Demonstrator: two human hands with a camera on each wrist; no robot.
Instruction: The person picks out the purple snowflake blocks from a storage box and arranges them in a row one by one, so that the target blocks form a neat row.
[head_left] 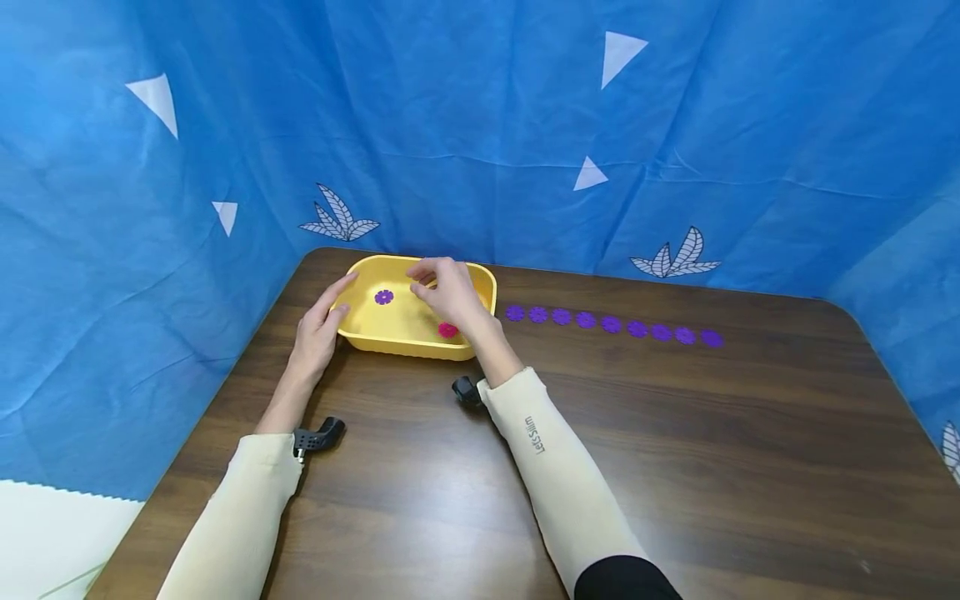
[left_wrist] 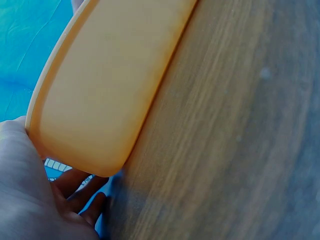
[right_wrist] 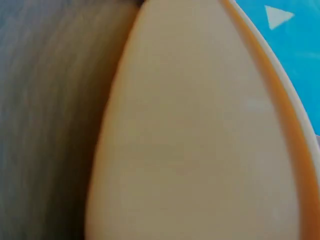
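Observation:
A yellow plastic basin (head_left: 390, 343) stands at the back left of the table. My left hand (head_left: 317, 333) grips its left end, and in the left wrist view the fingers (left_wrist: 92, 207) reach round behind the end wall. Over the basin's right half is my right hand (head_left: 450, 293), fingers bent and a gap showing between thumb and forefinger. Inside the basin lie a purple flower-shaped disc (head_left: 384, 297) on the left and a pink flower-shaped disc (head_left: 447, 330) by the right forearm. The right wrist view has only the basin's outer wall (right_wrist: 190, 125), with the right hand hidden.
Several purple flower-shaped discs (head_left: 611, 324) lie in a row to the right of the basin. Blue patterned cloth (head_left: 487, 125) hangs behind the brown wooden table (head_left: 675, 442). Each wrist carries a small black camera (head_left: 467, 391) near the sleeve's end.

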